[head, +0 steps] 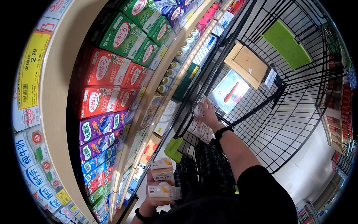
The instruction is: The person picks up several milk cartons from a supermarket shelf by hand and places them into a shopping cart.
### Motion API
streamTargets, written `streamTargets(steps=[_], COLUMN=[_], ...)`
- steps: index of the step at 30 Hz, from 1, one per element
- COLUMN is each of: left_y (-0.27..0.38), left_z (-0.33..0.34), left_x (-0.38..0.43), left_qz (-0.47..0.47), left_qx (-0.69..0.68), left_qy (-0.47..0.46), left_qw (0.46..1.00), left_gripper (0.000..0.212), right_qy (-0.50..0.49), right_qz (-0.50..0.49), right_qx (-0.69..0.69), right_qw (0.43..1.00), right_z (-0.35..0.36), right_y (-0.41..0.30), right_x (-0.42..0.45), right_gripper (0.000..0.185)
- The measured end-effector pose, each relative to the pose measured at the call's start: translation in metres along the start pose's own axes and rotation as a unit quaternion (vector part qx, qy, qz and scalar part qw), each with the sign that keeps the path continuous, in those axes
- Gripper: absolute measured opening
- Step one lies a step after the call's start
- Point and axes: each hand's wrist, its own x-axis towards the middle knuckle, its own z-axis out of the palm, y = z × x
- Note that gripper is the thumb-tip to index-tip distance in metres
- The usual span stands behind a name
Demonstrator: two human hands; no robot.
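Observation:
My left hand (152, 200) holds two small drink cartons low beside my body, one carton (163, 191) in front of the other carton (162, 171). Both are white and tan with orange-yellow pictures and bear writing. My right hand (208, 113) reaches into the near end of a black wire shopping cart (282, 123), its fingers around a pale carton (199, 110). Just below that hand, several similar cartons (200, 129) stand in a row. The palm side of the right hand is hidden.
Inside the cart lie a flat glossy package (230, 91) with a red stripe and a brown cardboard piece (247, 63). A green plastic panel (288, 44) is on its far side. Along my left, a store shelf (60, 92) holds red drink boxes (103, 68) and green ones (123, 35).

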Motion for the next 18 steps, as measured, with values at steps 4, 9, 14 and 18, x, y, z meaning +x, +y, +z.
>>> streamTargets(steps=[4, 9, 14, 18], left_y=[0.001, -0.001, -0.001, 0.001], left_z=[0.002, 0.003, 0.004, 0.004], left_x=[0.002, 0.004, 0.008, 0.004], left_qz=[-0.005, -0.009, -0.01, -0.011], left_qx=[0.008, 0.017, 0.025, 0.035], left_qy=[-0.004, -0.009, -0.012, -0.013], left_qw=[1.0, 1.0, 1.0, 0.999], left_gripper=[0.09, 0.088, 0.086, 0.085], right_qy=[-0.092, -0.145, -0.125, -0.088], right_qz=[0.048, 0.091, 0.024, 0.018], right_qx=[0.17, 0.211, 0.194, 0.16], right_qw=[0.98, 0.962, 0.973, 0.983], right_z=[0.006, -0.009, 0.008, 0.017], right_y=[0.01, -0.009, -0.003, -0.009], right_x=[0.01, 0.001, -0.009, -0.012], right_gripper=[0.072, 0.055, 0.052, 0.056])
